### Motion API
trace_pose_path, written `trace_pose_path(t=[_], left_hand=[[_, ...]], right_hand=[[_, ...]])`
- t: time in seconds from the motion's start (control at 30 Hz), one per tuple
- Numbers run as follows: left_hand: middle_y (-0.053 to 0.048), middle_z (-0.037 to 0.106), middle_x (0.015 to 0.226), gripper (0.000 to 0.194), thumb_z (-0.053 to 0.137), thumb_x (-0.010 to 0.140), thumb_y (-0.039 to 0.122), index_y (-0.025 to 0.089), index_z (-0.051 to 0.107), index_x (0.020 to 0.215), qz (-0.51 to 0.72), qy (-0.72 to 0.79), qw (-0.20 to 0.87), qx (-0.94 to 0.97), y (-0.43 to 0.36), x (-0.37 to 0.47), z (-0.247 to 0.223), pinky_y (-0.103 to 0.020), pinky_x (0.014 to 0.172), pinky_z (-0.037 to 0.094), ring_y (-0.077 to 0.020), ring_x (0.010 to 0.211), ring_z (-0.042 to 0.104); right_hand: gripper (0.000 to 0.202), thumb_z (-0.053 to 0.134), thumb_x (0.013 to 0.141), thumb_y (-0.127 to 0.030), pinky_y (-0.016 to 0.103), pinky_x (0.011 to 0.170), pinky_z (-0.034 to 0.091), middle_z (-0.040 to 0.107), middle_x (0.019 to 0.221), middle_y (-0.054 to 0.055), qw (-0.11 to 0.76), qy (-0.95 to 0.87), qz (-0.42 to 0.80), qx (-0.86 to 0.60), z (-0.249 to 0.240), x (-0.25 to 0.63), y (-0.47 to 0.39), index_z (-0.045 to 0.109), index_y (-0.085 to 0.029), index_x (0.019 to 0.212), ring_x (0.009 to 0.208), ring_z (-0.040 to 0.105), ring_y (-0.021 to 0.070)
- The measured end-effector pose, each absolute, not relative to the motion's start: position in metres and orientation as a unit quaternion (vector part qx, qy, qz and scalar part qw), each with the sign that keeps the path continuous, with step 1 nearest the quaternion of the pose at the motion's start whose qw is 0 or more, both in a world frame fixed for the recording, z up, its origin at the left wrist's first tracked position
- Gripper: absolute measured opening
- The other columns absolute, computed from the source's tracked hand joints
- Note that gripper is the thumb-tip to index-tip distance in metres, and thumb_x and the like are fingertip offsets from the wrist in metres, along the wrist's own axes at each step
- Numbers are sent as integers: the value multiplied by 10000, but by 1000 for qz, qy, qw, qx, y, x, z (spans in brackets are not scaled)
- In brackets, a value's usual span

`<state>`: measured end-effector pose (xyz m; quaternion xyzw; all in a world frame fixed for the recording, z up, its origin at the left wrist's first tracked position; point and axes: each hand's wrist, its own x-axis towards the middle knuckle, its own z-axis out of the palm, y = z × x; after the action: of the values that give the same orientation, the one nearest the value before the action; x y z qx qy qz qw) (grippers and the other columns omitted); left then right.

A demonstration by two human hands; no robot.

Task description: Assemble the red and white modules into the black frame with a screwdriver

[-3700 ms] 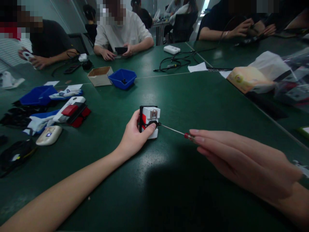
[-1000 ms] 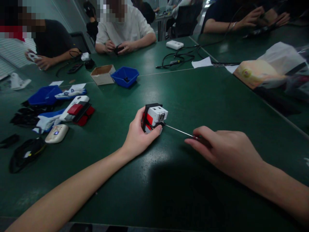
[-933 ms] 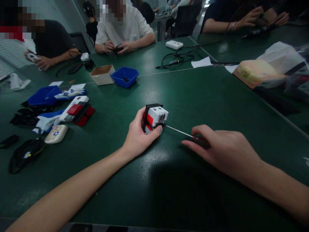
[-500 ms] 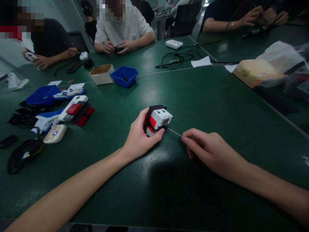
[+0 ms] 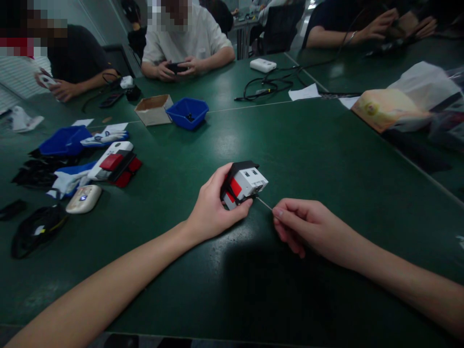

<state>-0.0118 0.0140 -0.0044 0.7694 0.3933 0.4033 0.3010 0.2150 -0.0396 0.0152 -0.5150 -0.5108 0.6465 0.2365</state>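
In the head view my left hand (image 5: 213, 208) is closed round a small white and red box-shaped device (image 5: 250, 181) with a black bracket (image 5: 241, 167) on it. The device is tilted, and two dark square openings show on its upper white face. My right hand (image 5: 308, 227) pinches a thin metal rod (image 5: 265, 203) that looks like a hex key, between thumb and forefinger. The rod's far end meets the black part at the device's lower edge, near my left thumb. Its near end is hidden in my fingers.
Left on the green table (image 5: 174, 290) lie a blue tray (image 5: 67, 140), gloves (image 5: 72, 179), a similar red and white device (image 5: 110, 162), a cream gadget (image 5: 83, 199) and a coiled cable (image 5: 36, 232). A cardboard box (image 5: 154, 110) and blue bin (image 5: 187, 114) stand farther back. Several people sit around.
The device has shifted slightly right and down in my left hand and turned a little. My right hand's lower fingers have moved downward, and the rod slants more steeply.
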Motion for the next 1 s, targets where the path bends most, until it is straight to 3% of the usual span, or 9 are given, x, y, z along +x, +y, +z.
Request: trace_pose_path(t=[0.17, 0.33, 0.57, 0.77, 1.0], left_hand=[[-166, 655, 1361, 653, 784, 800, 306, 165, 489, 1365, 400, 393, 308, 769, 14, -11, -3, -537, 1120, 511, -335, 1241, 662], [-164, 668, 1336, 655, 792, 789, 305, 158, 496, 1354, 399, 400, 313, 764, 14, -11, -2, -535, 1103, 521, -334, 1217, 670], [-146, 687, 1301, 650, 789, 796, 313, 167, 491, 1356, 399, 413, 325, 752, 13, -11, -2, -514, 1078, 540, -314, 1168, 692], [-161, 651, 1371, 659, 790, 793, 301, 170, 489, 1364, 401, 398, 307, 766, 13, -11, -4, -528, 1115, 514, -335, 1249, 655], [-161, 653, 1347, 684, 790, 794, 326, 176, 475, 1383, 407, 396, 300, 767, 14, -11, -5, -527, 1110, 518, -330, 1224, 661]], right_hand=[[520, 673, 816, -721, 165, 315, 328, 482, 489, -83, 223, -499, 643, -536, 13, 215, -39, 547, -217, 798, 351, 439, 74], [466, 629, 871, -671, 149, 306, 312, 484, 485, -87, 218, -506, 636, -540, 10, 216, -38, 550, -213, 844, 337, 438, 68], [468, 660, 854, -665, 135, 300, 276, 500, 495, -86, 236, -504, 629, -542, 13, 215, -38, 564, -206, 855, 336, 431, 57], [532, 864, 669, -622, 162, 298, 361, 559, 532, -79, 270, -458, 648, -546, 14, 211, -35, 574, -202, 816, 353, 481, 73], [484, 902, 663, -544, 194, 394, 499, 621, 541, -35, 299, -409, 685, -523, 14, 206, -36, 584, -186, 730, 420, 579, 100]])
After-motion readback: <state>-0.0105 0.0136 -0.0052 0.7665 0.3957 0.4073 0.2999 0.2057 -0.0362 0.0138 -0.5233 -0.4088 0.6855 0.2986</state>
